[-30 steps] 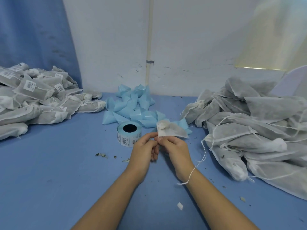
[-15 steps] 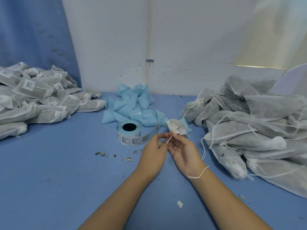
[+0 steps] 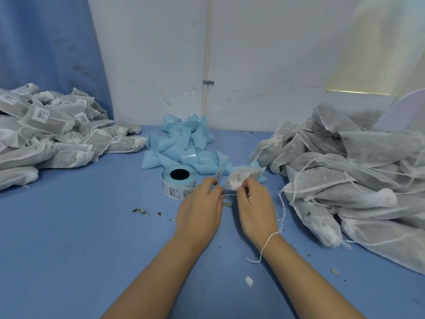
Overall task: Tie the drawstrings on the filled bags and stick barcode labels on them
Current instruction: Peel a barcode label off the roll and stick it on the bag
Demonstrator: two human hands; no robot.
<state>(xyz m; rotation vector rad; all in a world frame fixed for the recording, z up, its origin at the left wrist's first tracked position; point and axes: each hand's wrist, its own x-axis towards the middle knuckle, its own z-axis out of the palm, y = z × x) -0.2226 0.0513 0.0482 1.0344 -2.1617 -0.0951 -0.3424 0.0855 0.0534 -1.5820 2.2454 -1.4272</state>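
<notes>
Our left hand (image 3: 200,208) and right hand (image 3: 255,203) pinch the drawstring (image 3: 230,194) stretched between them. The bag (image 3: 245,176) sits at our right fingertips, just right of the label roll (image 3: 178,184) on the table (image 3: 80,238).

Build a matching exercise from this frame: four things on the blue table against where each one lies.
Things:
1. label roll
2. labelled bags
3. unlabelled bags
4. blue backing strips

Places:
A. piled at the right
B. heaped at the back, by the wall
C. piled at the left
D. just ahead of the left hand

Pairs: 1-D, 2-C, 3-A, 4-B
</notes>
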